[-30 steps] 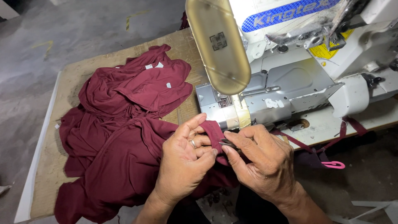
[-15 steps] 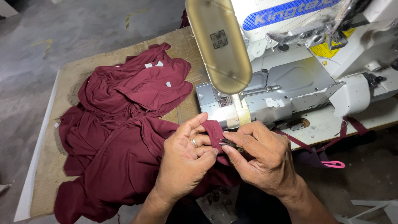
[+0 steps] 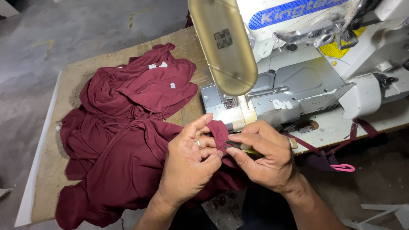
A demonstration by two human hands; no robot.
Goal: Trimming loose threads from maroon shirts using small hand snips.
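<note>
Labels present: five groups.

1. A blue band label with pale lettering runs along the upper white housing of the sewing machine, at the top of the view.
2. A yellow sticker, roughly rectangular, sits on the white machine body at upper right, partly hidden by metal parts.
3. A small square dark emblem is set in the middle of the tan oval lamp cover.
4. Small white tags, squarish, lie on the maroon fabric near its top edge.
5. A torn white sticker remnant is on the grey machine bed.

No packages or screens.
</note>
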